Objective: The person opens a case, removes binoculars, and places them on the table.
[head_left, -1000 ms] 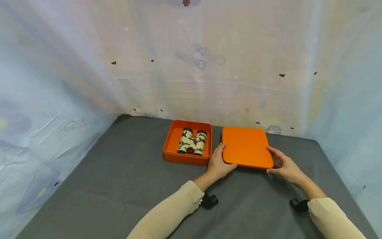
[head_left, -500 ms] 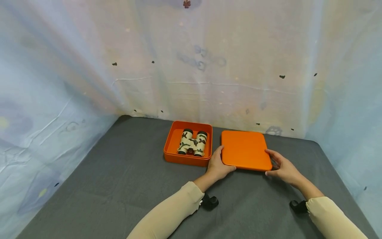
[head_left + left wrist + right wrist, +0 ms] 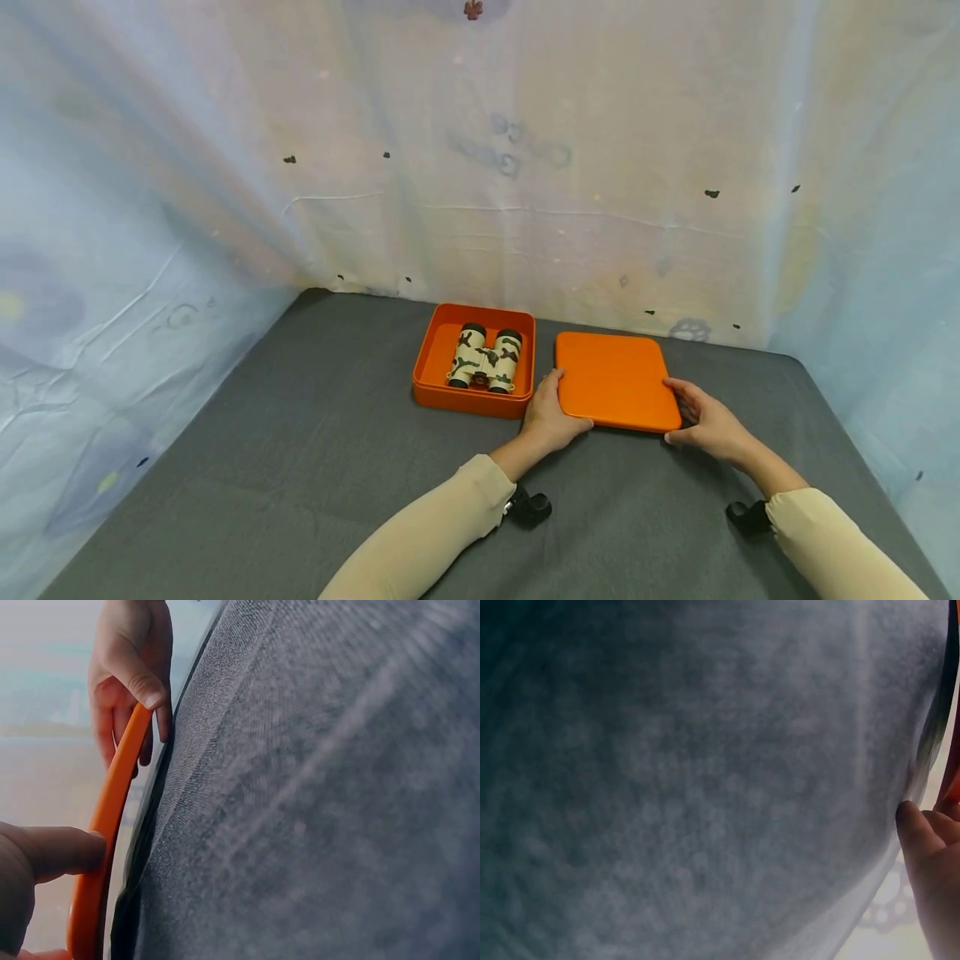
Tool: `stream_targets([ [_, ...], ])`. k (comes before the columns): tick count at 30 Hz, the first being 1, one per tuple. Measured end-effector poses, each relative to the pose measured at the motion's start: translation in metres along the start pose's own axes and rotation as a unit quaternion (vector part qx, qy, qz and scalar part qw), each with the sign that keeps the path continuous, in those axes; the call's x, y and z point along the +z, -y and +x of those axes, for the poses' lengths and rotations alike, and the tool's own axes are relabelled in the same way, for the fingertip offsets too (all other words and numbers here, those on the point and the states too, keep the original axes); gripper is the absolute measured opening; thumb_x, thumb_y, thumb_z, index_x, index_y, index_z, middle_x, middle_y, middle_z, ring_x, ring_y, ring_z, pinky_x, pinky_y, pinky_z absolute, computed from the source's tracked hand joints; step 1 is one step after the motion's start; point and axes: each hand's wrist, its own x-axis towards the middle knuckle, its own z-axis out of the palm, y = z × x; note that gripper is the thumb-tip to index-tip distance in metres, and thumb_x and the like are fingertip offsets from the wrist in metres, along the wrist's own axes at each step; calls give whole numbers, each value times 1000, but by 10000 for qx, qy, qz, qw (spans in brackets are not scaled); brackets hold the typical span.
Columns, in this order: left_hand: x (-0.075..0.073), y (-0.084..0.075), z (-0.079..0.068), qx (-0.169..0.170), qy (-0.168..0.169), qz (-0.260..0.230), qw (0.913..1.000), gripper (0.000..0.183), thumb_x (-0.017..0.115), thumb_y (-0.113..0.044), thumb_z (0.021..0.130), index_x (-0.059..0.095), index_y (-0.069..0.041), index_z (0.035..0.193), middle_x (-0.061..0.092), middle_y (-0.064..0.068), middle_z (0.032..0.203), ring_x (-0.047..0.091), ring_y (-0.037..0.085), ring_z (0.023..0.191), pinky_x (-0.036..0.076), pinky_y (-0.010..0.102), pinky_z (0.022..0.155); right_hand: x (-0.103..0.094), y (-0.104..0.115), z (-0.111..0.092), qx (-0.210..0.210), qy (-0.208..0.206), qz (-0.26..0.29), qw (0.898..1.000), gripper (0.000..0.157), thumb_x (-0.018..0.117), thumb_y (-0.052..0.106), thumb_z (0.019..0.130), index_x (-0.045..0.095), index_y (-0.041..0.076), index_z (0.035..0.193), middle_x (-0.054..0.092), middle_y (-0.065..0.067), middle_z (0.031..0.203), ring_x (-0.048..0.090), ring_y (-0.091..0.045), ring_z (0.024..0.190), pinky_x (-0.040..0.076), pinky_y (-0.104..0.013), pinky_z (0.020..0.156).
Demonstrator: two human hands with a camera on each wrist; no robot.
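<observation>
Both hands hold a flat, square orange lid (image 3: 617, 379) close over the table, right of the box. Along its left edge lies my left hand (image 3: 550, 418), thumb at the near left corner. My right hand (image 3: 708, 423) has the opposite edge, its thumb by the near right corner. From the left wrist, the lid (image 3: 112, 802) shows edge-on, with a strip of light under it. Just left of the lid stands an open orange box (image 3: 471, 402), and camouflage-patterned binoculars (image 3: 507, 358) lie inside it. The right wrist view catches only a sliver of the lid (image 3: 952, 784).
A dark grey cloth covers the table (image 3: 300, 467). Pale printed curtains (image 3: 570, 125) hang behind and at both sides, close to the table's far edge. Black straps (image 3: 528, 507) sit at both wrists.
The lid has come down and slightly toward me and to the left, with both hands moving along on it. The box and binoculars have stayed in place.
</observation>
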Motion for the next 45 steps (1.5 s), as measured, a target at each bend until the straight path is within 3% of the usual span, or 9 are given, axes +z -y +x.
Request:
stream_targets([
  [14,1,0,2,45,175,399,9990,82,84,-26,72,44,-11,142,38,10,153,33,25,143,31,41,116,2,-4,3,162,51,-42,9998,97,80,9,74,21,-6,149,21,-34,153,24,-52,139,25,-63,110],
  [28,1,-3,1,-90,243,542,9982,81,84,-24,72,45,-11,142,36,8,154,32,24,144,30,41,117,8,1,4,111,-31,-783,9969,91,80,17,75,29,-9,145,32,-34,148,35,-52,132,32,-65,105],
  [45,-3,-5,-1,-109,380,555,9977,79,82,-25,74,44,-11,142,32,11,156,35,27,142,36,43,112,11,4,2,187,-113,-828,9963,89,81,22,76,33,-7,145,34,-34,147,36,-52,132,33,-64,105],
])
